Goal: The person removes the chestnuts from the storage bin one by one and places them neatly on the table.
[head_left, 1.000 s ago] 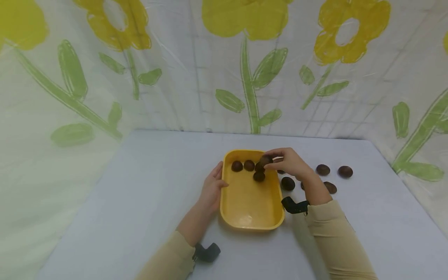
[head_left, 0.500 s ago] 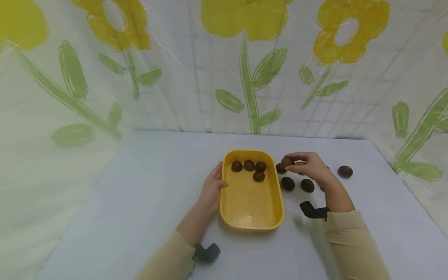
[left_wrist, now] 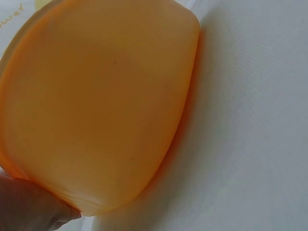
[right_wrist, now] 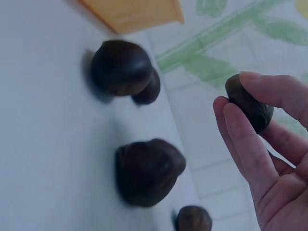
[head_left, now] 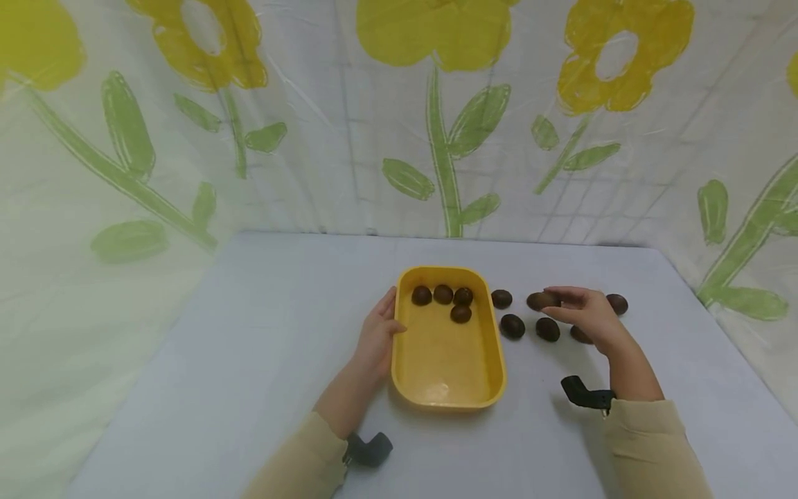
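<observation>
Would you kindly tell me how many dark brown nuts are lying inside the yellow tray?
4: toward the far end of the yellow tray, a left nut, a middle nut and a right nut form a row, with a near nut just in front.

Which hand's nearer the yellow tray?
Left. The left hand grips the yellow tray at its left side, thumb over the rim. The right hand is off to the tray's right, apart from it, pinching a brown nut.

Counted one yellow, rounded-rectangular plastic tray (head_left: 445,364). Dark-brown, oval, nut-like pieces (head_left: 422,296): four lay inside, one sat in the fingers (right_wrist: 246,142) of the right hand (head_left: 591,316), at least six showed on the pale surface (head_left: 280,346).
</observation>
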Demonstrator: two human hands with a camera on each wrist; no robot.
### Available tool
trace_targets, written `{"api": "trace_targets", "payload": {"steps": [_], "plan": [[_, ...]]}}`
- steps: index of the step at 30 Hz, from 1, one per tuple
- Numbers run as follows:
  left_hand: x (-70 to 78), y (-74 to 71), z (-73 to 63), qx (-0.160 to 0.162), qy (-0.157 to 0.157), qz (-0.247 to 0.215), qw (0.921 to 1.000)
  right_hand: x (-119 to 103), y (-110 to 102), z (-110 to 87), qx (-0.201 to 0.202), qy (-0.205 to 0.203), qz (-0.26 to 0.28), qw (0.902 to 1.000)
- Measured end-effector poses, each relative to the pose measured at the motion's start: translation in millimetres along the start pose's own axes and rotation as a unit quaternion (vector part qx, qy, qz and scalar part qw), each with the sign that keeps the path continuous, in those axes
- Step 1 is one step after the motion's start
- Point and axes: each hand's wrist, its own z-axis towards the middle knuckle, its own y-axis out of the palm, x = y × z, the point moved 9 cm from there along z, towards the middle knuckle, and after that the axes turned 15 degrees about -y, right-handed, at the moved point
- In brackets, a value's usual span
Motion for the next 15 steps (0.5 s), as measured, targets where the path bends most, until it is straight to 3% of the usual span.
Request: {"api": "trace_targets", "payload": {"steps": [9,15], "plan": [[-0.3,-1.3,0.2,0.005,-0.008,-0.007,0.9999,32,-26,-28.0,0.062,0.025,0.012,0.9977],[-0.4,-1.0,0.3,0.001,-0.006,-0.008,1.0,57,-42,-46.9,0.082,0.065,0.02,0.9943]]}}
